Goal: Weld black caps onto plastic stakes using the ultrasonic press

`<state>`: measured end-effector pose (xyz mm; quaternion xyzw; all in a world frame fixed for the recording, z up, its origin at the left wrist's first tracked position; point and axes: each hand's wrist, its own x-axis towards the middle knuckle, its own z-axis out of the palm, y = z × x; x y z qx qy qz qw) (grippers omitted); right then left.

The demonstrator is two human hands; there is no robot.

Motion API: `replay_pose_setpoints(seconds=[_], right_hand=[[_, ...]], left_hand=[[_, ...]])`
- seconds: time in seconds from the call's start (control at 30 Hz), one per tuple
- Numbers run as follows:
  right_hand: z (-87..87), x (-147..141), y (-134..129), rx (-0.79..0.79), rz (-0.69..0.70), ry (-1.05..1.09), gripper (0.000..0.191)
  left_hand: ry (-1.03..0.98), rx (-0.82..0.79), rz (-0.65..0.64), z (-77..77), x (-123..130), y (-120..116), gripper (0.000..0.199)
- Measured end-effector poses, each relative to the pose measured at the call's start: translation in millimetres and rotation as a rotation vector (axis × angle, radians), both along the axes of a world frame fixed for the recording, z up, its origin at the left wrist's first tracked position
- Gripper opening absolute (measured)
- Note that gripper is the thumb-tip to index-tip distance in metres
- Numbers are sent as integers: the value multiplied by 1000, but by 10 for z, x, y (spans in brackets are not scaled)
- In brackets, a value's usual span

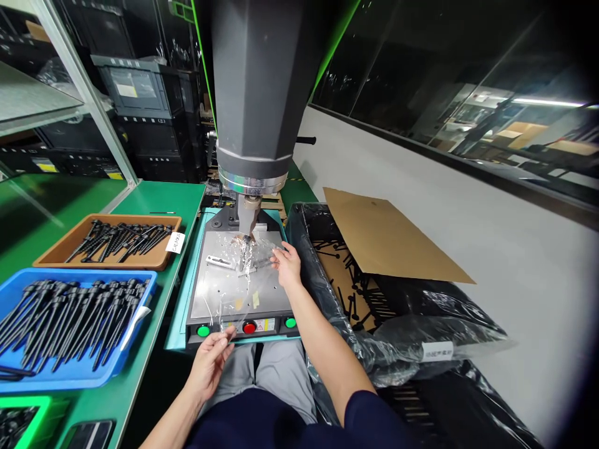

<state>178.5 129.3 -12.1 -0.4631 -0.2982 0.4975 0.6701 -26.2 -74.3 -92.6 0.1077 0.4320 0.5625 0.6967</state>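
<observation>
A sheet or bag of clear plastic film [249,265] stretches over the metal work plate [206,299] of a press-like machine. My left hand [213,362] pinches its near edge, just in front of the plate beside the green button [203,331]. At its right edge my right hand [287,264] has fingers closed on the film, above the plate's right side. The machine's metal tool head [248,215] comes down close behind the film. Beneath the film, a small dark part and a slotted metal bar [221,262] are partly seen; glare blurs the details.
At left, a blue tray [84,374] and a brown tray [107,263] hold many black stemmed parts. A green bin [51,411] and a phone [88,434] lie nearer. At right, a plastic-lined box [322,280] holds black parts under cardboard [388,234]. A red button [249,327] fronts the machine.
</observation>
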Motion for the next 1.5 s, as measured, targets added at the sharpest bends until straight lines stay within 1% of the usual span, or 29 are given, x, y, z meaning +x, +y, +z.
replay_pose_setpoints(seconds=[0.23,0.53,0.63,0.73,0.8,0.87,0.97,1.03,1.1,1.17,1.2,1.27,1.33,1.4,1.5], right_hand=[[-39,-36,4,-9,16,-8,56],[-83,-99,56,-14,27,-42,55],[-117,-82,42,-27,43,-53,57],[-148,-48,6,-48,45,-60,62],[-175,-11,-36,-66,22,-77,65],[-224,52,-106,-78,-34,-125,64],[-372,216,-307,-89,-136,-283,56],[-524,360,-519,-69,-185,-465,48],[-710,501,-774,-10,-237,-727,40],[-914,609,-1027,41,-269,-1005,38],[-1014,647,-1138,49,-264,-1106,39],[-1196,698,-1308,22,-224,-1204,47],[-1337,735,-1410,-28,-155,-1201,55],[-1429,777,-1466,-61,-72,-1178,60],[-1505,853,-1522,-71,50,-1177,66]], left_hand=[[18,-62,-4,-55,-13,-4,24],[20,-89,2,-97,-39,-13,20],[27,-85,2,-94,-37,-16,24],[39,-72,-21,-59,-43,-23,31],[58,-71,-41,-36,-56,-41,36],[93,-79,-64,-38,-89,-74,41],[230,-107,-104,-119,-195,-149,49],[428,-110,-84,-217,-310,-202,52],[687,-93,-10,-317,-441,-237,52],[954,-69,70,-392,-557,-233,54],[1078,-50,103,-416,-600,-212,56],[1280,10,162,-440,-649,-134,64],[1361,52,188,-446,-662,-26,72],[1324,48,155,-453,-668,80,76],[1238,10,72,-490,-701,172,75]])
